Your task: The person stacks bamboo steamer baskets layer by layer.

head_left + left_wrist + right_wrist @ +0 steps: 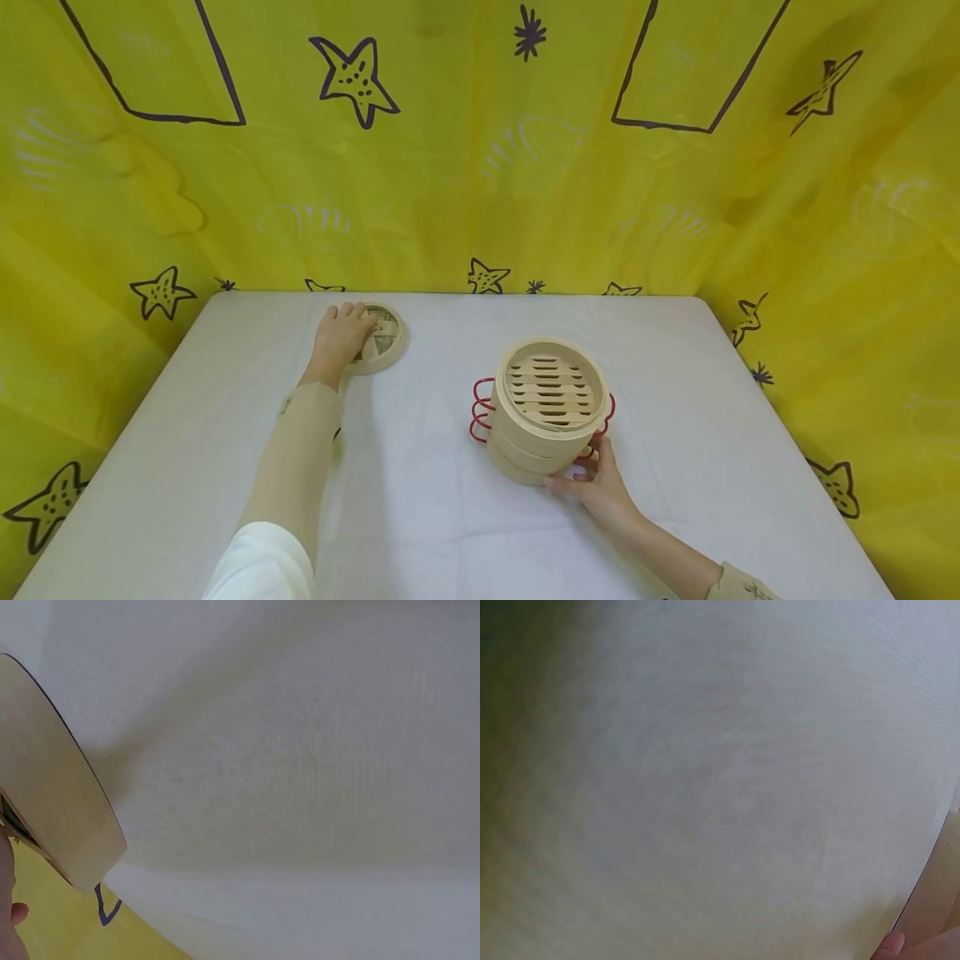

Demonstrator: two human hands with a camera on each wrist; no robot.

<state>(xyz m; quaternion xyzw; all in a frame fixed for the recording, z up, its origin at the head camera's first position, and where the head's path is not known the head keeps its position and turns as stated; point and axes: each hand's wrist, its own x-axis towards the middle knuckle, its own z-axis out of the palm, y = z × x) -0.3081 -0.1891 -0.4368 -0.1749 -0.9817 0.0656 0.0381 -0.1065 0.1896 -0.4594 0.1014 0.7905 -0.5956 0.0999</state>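
Observation:
Left of the table's middle, towards its far edge, lies a round bamboo steamer lid (pixel 390 354). My left hand (pixel 343 337) grips its left side, covering part of the woven top. In the left wrist view the lid's pale side wall (pixel 64 780) fills the left edge, with fingertips beside it. Right of centre stands a lidless stack of bamboo steamer baskets (pixel 528 450), its slatted top tier bare. My right hand (pixel 603 492) holds the stack low on its near right side, thumb at the front of the base and fingers round the side.
Red loop handles (pixel 482 410) stick out on both sides of the stack. White cloth covers the table (pixel 435 517). A yellow curtain (pixel 450 192) with dark star drawings surrounds the table's back and sides.

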